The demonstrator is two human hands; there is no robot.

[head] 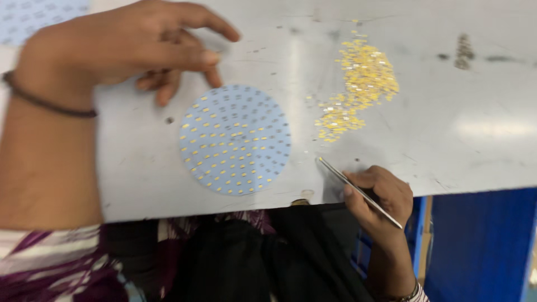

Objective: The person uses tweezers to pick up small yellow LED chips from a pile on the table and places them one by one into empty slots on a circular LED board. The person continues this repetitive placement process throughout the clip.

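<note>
Right hand (376, 193) at counter (475, 128) edge, fingers (358, 180) pinching slim metal tweezers (361, 193) – tip aimed toward yellow chip pile (361, 84) beyond fingers. Left hand (134, 42) loosely curled, holding nothing, hovering just above-left of round blue board (235, 140) – partly populated, lying flat between both hands.
</note>
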